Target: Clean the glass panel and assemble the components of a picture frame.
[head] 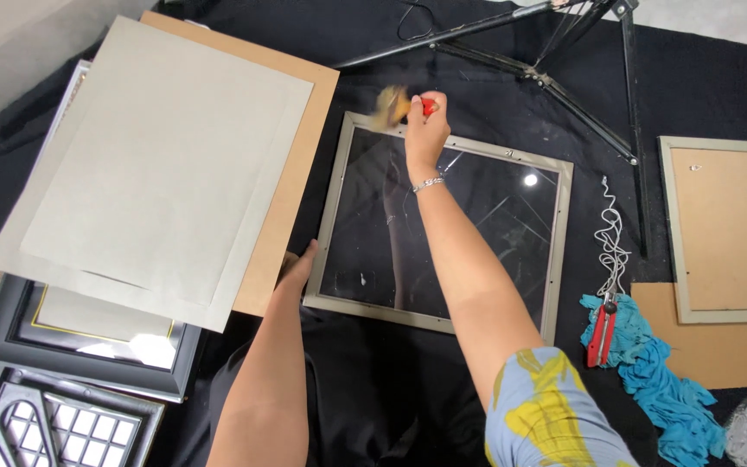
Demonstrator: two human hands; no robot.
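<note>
Both hands matter here: left hand (pixel 297 264) should pin the frame (pixel 443 227) at its lower-left corner while right hand (pixel 425 130), fingers clenched round the brush (pixel 398 105), sweeps lightly across the glass.

Black cloth (pixel 719 95) — glazed frame (pixel 443 229), blue rag (pixel 663 389), cardboard sheets (pixel 166 164)

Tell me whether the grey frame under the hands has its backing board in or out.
Out. The grey frame shows only glass with the black cloth visible through it; the brown board lies beside it.
</note>
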